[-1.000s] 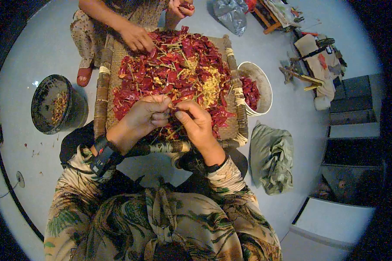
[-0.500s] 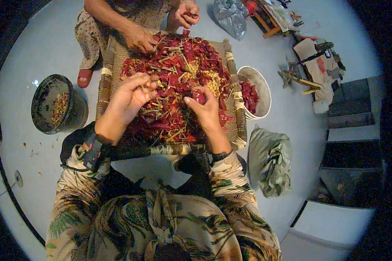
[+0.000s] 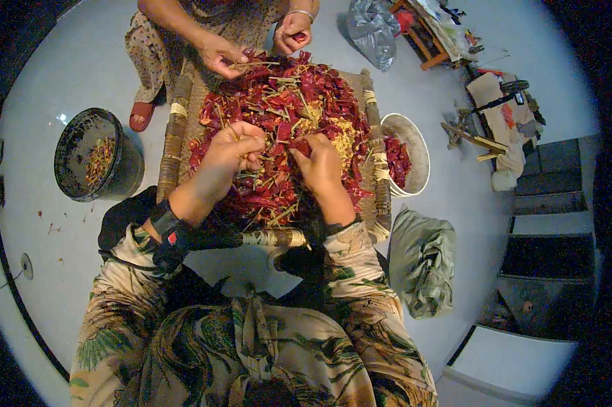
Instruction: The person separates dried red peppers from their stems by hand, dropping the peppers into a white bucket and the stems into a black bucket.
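Observation:
A heap of dried red chillies (image 3: pixel 272 183), mixed with pale stems and yellow seeds (image 3: pixel 343 139), covers the woven top of a low wooden-framed stool (image 3: pixel 171 136). Over the middle of the heap, my right hand (image 3: pixel 321 166) pinches a dried red chilli (image 3: pixel 298 145) between thumb and fingers. Just left of it is my left hand (image 3: pixel 232 150), its fingers curled and pressed together. Whatever lies in that pinch, if anything, is too small to make out. A small gap separates the two hands.
Opposite, a person's hand (image 3: pixel 221 55) holds a thin stem and the other hand (image 3: pixel 294 32) is closed around something red. A black bucket (image 3: pixel 119 169) with scraps stands left. At right are a white bucket (image 3: pixel 421 159) of chillies and a green-grey sack (image 3: pixel 421 264).
My left hand has closed its fingers and come nearer my right hand, which still holds the chilli. The other person's hand has risen from the heap with a stem. The view has shifted slightly.

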`<state>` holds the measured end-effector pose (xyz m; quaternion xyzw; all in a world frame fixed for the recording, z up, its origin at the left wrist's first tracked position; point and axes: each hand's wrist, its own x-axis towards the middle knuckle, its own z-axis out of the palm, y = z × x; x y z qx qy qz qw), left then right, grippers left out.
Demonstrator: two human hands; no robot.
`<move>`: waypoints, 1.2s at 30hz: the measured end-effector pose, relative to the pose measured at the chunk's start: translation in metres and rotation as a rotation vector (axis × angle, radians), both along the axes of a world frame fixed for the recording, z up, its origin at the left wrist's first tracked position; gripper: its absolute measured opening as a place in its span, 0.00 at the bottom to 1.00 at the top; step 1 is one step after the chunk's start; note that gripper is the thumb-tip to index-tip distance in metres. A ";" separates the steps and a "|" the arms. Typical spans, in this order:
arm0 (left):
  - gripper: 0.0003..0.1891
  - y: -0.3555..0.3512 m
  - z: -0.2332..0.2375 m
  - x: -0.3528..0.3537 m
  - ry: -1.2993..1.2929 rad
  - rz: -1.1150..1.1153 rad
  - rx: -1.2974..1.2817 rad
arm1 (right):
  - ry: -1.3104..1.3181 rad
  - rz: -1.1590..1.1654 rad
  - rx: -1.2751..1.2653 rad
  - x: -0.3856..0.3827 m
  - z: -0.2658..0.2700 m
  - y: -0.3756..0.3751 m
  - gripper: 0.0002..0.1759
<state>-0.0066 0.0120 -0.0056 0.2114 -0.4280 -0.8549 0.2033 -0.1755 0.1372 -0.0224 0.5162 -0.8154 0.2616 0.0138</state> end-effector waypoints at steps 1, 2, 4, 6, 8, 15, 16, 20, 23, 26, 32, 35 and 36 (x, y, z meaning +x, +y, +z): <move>0.08 0.002 -0.001 -0.001 -0.013 0.001 -0.041 | -0.037 0.013 -0.037 0.001 0.006 0.002 0.16; 0.09 0.005 -0.003 -0.003 -0.025 0.002 -0.081 | -0.073 0.026 -0.074 0.002 0.012 0.003 0.15; 0.11 0.009 -0.007 -0.006 -0.029 0.027 -0.194 | -0.164 0.054 -0.131 0.011 0.033 0.005 0.13; 0.12 0.014 -0.002 -0.008 -0.004 0.041 -0.279 | -0.238 0.086 -0.180 0.017 0.044 0.009 0.11; 0.13 0.020 0.009 -0.006 0.044 0.043 -0.334 | -0.300 0.122 -0.219 0.025 0.050 0.015 0.10; 0.07 0.020 0.007 -0.007 0.021 0.114 -0.811 | -0.779 0.073 -0.109 0.041 0.056 0.024 0.09; 0.06 0.020 0.009 -0.006 -0.001 0.133 -0.798 | -0.817 0.055 -0.080 0.041 0.057 0.023 0.09; 0.06 0.017 0.012 -0.006 -0.032 0.142 -0.662 | -0.720 0.047 -0.275 0.039 0.050 0.019 0.15; 0.07 0.019 0.010 -0.006 -0.044 0.170 -0.699 | -0.758 0.052 -0.302 0.039 0.055 0.019 0.21; 0.07 0.023 0.010 -0.008 -0.053 0.185 -0.742 | -0.975 -0.015 -0.089 0.044 0.059 0.020 0.22; 0.07 0.022 0.014 -0.005 -0.079 0.155 -0.807 | -0.858 0.052 -0.197 0.053 0.047 0.020 0.12; 0.07 0.020 0.005 -0.005 -0.052 0.141 -0.810 | -0.793 0.051 -0.119 0.054 0.050 0.022 0.10; 0.07 0.020 0.005 -0.005 -0.046 0.108 -0.706 | -0.767 0.049 -0.087 0.054 0.051 0.022 0.10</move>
